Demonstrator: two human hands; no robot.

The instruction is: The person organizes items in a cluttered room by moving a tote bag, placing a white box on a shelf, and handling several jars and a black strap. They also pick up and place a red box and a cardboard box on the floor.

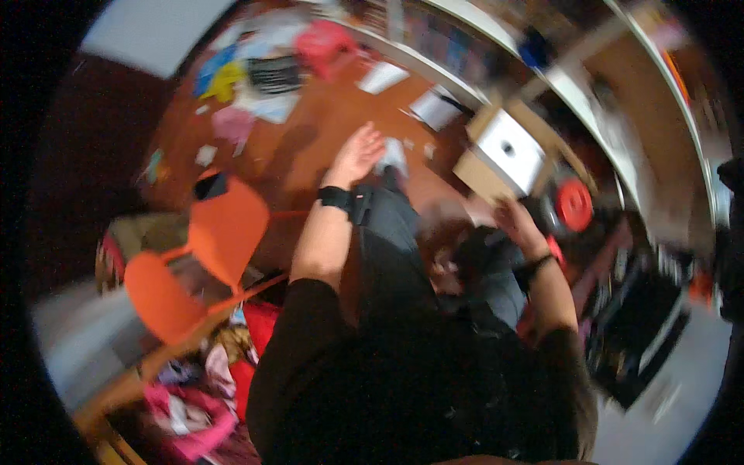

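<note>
My left hand [359, 152] hangs over the brown floor [325, 133], palm partly turned up and nothing in it, its fingers slightly spread. A black band [335, 197] circles that wrist. My right hand [519, 225] is blurred beside the near edge of an open cardboard box [487, 174]; whether it touches the box is unclear, and no held object shows. Inside the box lies a white, flat-faced item [511, 150] with a small dark round spot at its middle. Right of the box is a red round object [574, 204], perhaps a lid or a weight plate.
An orange chair [226, 226] stands to my left, near a heap of clothes [197, 412]. Scattered papers [382, 77], a pink-red bag or cloth [325, 46] and other litter cover the floor ahead. White shelving [572, 99] runs along the right, with a black case-like object [636, 331] below.
</note>
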